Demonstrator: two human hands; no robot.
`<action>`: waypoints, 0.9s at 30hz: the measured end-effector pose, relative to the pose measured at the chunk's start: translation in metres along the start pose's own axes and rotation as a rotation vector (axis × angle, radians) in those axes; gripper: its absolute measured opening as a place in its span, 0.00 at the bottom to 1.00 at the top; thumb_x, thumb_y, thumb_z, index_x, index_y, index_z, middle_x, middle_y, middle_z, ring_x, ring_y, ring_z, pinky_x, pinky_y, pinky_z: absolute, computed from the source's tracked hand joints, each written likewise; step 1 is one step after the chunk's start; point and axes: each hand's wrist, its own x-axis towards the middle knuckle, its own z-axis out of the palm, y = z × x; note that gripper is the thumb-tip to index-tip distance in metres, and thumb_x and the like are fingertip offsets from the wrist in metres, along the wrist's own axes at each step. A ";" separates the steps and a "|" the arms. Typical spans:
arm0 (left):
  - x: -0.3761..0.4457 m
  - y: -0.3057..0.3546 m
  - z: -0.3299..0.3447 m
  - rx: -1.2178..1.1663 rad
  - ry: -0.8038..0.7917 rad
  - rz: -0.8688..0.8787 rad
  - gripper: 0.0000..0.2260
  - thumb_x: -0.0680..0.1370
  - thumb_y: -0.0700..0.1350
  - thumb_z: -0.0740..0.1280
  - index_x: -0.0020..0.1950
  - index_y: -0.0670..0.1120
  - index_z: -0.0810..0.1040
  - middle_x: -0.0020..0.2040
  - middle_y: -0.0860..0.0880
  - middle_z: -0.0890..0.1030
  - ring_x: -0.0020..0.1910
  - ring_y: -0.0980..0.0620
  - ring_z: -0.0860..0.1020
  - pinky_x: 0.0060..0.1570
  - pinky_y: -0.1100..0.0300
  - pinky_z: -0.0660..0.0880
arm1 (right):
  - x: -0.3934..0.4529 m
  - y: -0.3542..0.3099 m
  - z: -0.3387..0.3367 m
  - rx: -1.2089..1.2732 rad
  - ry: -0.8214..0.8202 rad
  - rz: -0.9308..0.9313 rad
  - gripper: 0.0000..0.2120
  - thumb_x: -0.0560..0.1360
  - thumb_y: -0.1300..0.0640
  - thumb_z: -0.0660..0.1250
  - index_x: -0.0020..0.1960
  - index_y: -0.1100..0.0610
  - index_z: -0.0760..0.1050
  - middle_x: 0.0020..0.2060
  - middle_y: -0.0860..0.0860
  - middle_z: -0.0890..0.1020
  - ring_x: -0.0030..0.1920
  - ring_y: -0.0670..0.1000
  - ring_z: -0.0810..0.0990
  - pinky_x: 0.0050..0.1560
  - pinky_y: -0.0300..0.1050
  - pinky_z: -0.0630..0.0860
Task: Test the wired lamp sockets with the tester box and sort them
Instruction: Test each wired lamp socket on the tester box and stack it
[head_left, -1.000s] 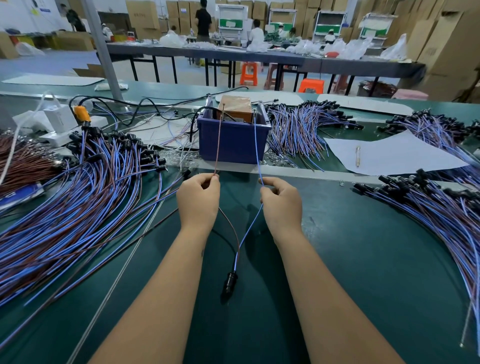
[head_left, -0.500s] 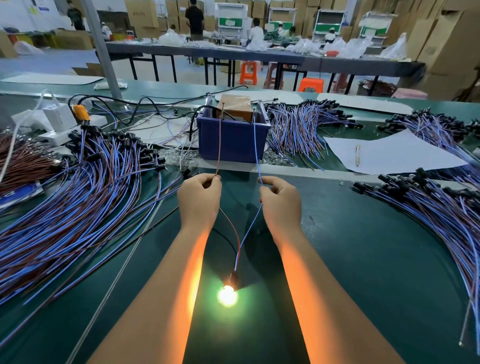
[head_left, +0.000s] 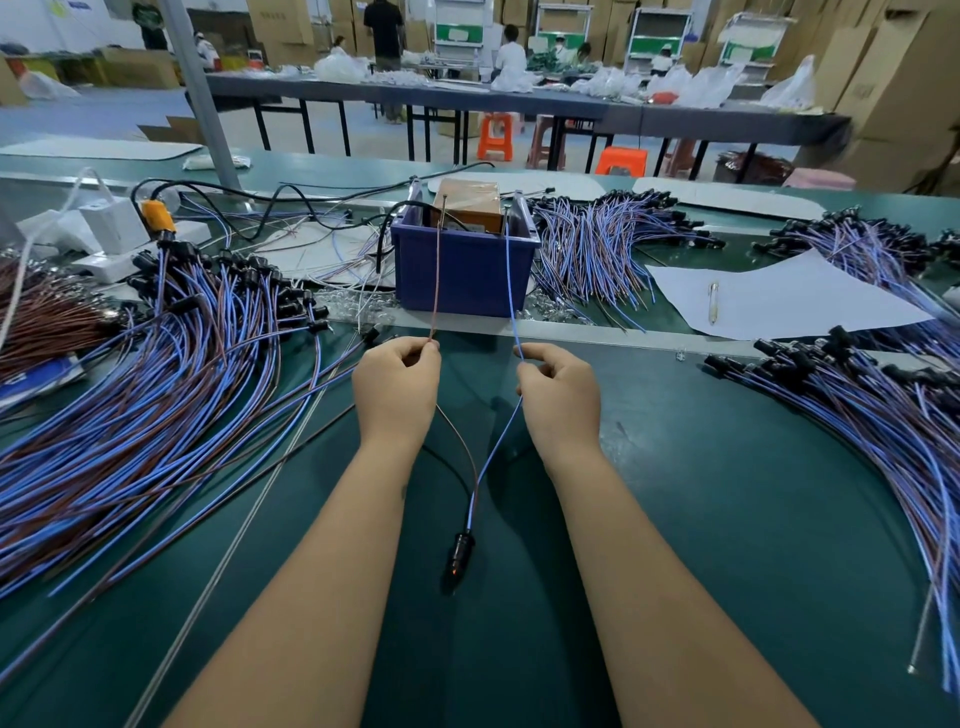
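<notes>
My left hand (head_left: 397, 384) pinches the brown wire (head_left: 438, 270) of one lamp socket, and my right hand (head_left: 561, 389) pinches its blue wire (head_left: 510, 280). Both wires run up to the tester box (head_left: 469, 203), which sits inside a blue bin (head_left: 462, 270). Below my wrists the wires join at the black socket (head_left: 460, 551), which lies on the green table between my forearms. Its bulb shows only a faint red glow.
A large pile of wired sockets (head_left: 156, 374) spreads over the left side. More piles lie behind the bin (head_left: 597, 244) and along the right (head_left: 883, 395). A white sheet with a pen (head_left: 715, 301) lies at right. White power adapters (head_left: 104, 228) stand at far left.
The bulb was dark a second ago, shone bright half a second ago, and has now gone out to a faint glow. My hands have hardly moved.
</notes>
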 end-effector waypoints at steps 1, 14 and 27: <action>0.000 0.000 0.000 0.004 0.001 0.003 0.11 0.77 0.44 0.66 0.34 0.52 0.79 0.28 0.53 0.77 0.31 0.50 0.73 0.37 0.51 0.75 | 0.000 0.000 0.000 -0.002 0.002 -0.002 0.13 0.74 0.61 0.61 0.46 0.44 0.77 0.29 0.44 0.77 0.33 0.47 0.74 0.33 0.41 0.70; -0.004 0.012 0.002 -0.263 -0.181 -0.017 0.06 0.78 0.43 0.69 0.45 0.53 0.83 0.35 0.59 0.82 0.36 0.63 0.78 0.38 0.70 0.73 | -0.006 -0.008 0.004 0.079 -0.098 -0.217 0.12 0.76 0.65 0.66 0.55 0.54 0.82 0.31 0.43 0.77 0.35 0.46 0.75 0.44 0.45 0.76; -0.003 0.018 -0.001 -0.520 -0.323 -0.252 0.06 0.79 0.42 0.68 0.43 0.45 0.82 0.28 0.52 0.74 0.24 0.59 0.71 0.27 0.68 0.70 | -0.010 -0.009 0.006 0.167 -0.310 -0.267 0.18 0.76 0.72 0.62 0.61 0.59 0.79 0.45 0.54 0.84 0.41 0.47 0.79 0.46 0.40 0.76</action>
